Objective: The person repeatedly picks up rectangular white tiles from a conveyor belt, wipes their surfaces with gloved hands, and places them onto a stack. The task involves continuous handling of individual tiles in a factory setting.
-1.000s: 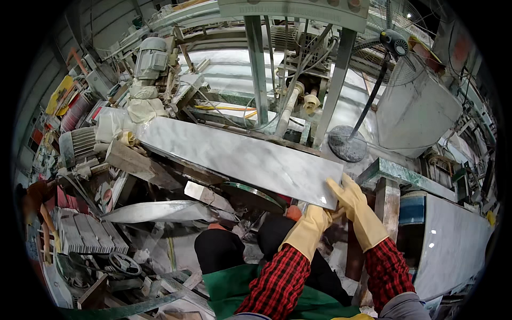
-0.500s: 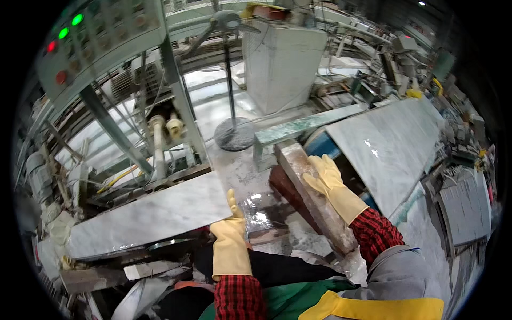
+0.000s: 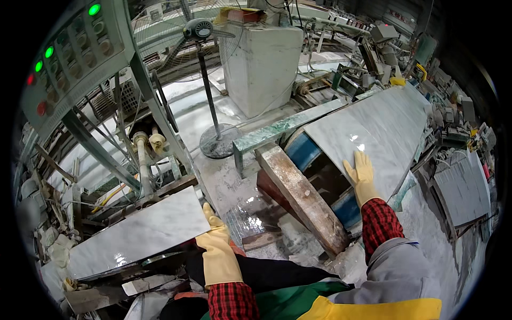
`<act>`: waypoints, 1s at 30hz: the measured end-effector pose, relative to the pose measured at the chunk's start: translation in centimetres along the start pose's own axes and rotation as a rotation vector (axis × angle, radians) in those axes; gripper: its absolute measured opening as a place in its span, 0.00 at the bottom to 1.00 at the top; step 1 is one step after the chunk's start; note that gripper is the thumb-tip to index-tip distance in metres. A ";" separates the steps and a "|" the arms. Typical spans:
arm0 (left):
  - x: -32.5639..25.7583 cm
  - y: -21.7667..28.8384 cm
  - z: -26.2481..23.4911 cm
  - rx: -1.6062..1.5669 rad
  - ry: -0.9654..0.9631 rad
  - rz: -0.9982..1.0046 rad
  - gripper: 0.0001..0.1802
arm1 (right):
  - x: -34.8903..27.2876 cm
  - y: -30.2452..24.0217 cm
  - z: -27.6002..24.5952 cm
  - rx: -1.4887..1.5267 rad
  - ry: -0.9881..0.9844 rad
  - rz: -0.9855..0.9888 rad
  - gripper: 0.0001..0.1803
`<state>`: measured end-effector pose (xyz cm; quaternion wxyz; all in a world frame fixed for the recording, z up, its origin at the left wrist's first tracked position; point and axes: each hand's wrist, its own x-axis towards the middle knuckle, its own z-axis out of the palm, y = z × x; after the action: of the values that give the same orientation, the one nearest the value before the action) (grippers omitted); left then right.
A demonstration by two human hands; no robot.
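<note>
The cream-gloved right hand [image 3: 361,175] lies open on the broad grey-veined white stone slab [image 3: 381,125], which stretches toward upper right. The cream-gloved left hand [image 3: 217,240], grip unclear, touches the narrow white stone strip [image 3: 141,230], lower left.

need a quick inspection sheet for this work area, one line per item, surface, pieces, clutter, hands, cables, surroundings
Surface: grey floor, wet-looking, with bright glints
Pieces: two marbled slabs, left slab and wider right slab, the latter partly above a blue curved part
Clutter: rough, stained beam between the slabs; stacked grey sheets at far right
Hands: gloved left hand at left slab's end, grip unclear; gloved right hand open over right slab
Cables: yellow line below the control panel
Surroundings: panel lights lit green and red; standing fan; large pale block
</note>
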<state>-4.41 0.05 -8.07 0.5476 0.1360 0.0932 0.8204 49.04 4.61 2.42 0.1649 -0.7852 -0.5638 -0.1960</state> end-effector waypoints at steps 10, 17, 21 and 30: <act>-0.5 -1.4 4.4 2.290 0.007 0.836 0.23 | -0.5 0.1 -2.3 0.007 0.057 -0.021 0.32; -0.4 -1.3 2.2 1.894 0.137 0.746 0.20 | -0.4 -1.3 -3.3 0.022 0.120 -0.031 0.29; -0.8 -2.0 4.8 1.939 0.080 0.710 0.20 | -0.8 -0.5 -3.8 0.010 0.119 -0.009 0.28; -1.3 -2.9 6.3 1.864 0.140 0.645 0.20 | -1.2 0.7 -4.1 -0.047 0.131 0.007 0.27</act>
<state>0.66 0.01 -3.17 -0.0349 0.4829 0.6924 0.5350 48.85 1.42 5.32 0.1839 -0.7763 -0.5441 -0.2596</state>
